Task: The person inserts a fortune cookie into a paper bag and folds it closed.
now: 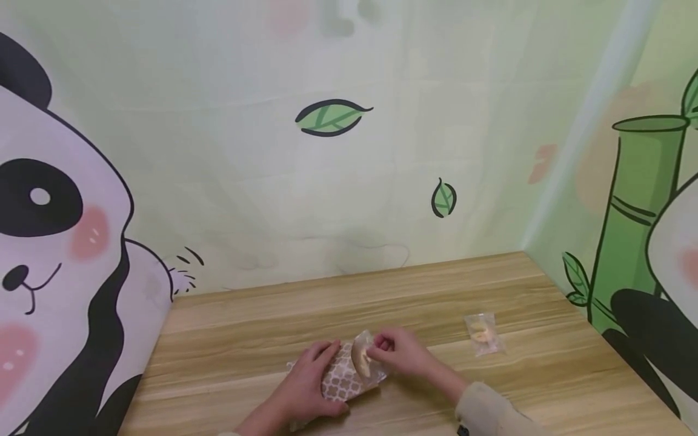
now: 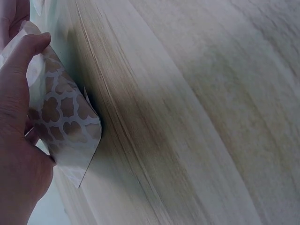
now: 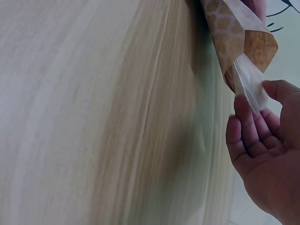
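A paper bag point(image 1: 340, 380) with a white quatrefoil pattern on tan lies tilted over the table. My left hand point(image 1: 305, 387) grips its side, thumb near me and fingers across the far side; the left wrist view shows the patterned bag point(image 2: 70, 117) close up. At the bag's mouth, my right hand point(image 1: 405, 353) pinches the end of a whitish, see-through wrapper point(image 3: 253, 83) between thumb and fingertips. The wrapper's other end sits in the mouth, beside a brown flap point(image 3: 260, 49); its contents are hard to make out.
To the right on the wood-grain table point(image 1: 245, 327) lies a clear packet point(image 1: 483, 334) with a pale yellow-tan piece inside. Printed fabric walls with pandas and a bamboo stalk point(image 1: 638, 206) stand behind and beside the table.
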A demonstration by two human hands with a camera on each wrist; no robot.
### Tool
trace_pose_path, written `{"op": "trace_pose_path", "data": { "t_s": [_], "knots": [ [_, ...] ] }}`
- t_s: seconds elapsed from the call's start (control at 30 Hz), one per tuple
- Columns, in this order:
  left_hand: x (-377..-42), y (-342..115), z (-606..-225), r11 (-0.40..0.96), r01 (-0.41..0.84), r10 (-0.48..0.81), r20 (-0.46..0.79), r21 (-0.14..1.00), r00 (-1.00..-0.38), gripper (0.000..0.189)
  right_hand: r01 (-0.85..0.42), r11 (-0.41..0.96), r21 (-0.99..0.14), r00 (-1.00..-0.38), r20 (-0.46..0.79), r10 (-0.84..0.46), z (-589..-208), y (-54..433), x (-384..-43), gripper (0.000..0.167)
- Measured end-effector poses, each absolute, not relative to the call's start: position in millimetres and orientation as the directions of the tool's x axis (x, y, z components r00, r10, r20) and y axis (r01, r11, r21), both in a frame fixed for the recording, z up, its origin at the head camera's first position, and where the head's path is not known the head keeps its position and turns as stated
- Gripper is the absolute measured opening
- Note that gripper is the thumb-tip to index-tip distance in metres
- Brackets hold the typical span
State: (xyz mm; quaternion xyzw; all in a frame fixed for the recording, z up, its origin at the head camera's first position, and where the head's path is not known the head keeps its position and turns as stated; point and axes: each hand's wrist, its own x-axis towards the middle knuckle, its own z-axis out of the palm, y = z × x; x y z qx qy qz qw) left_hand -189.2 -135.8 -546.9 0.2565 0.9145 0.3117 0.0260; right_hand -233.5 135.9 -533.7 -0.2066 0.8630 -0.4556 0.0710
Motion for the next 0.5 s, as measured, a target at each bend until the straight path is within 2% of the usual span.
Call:
{"op": "trace_pose_path", "data": {
  "t_s": [0.27, 0.5],
  "knots": [
    [-188.9, -137.0, -545.6, 0.674, 0.463, 0.501, 0.103, 0.576, -0.859, 0.119, -0.328, 0.507, -0.797, -0.876, 0.056, -0.479, -533.5, 138.1, -229.1, 0.016],
    [-190.8, -135.5, -543.4, 0.689, 0.447, 0.506, 0.062, 0.571, -0.860, 0.122, -0.326, 0.482, -0.813, -0.879, 0.072, -0.472, -533.5, 134.3, -227.5, 0.014]
  ]
}}
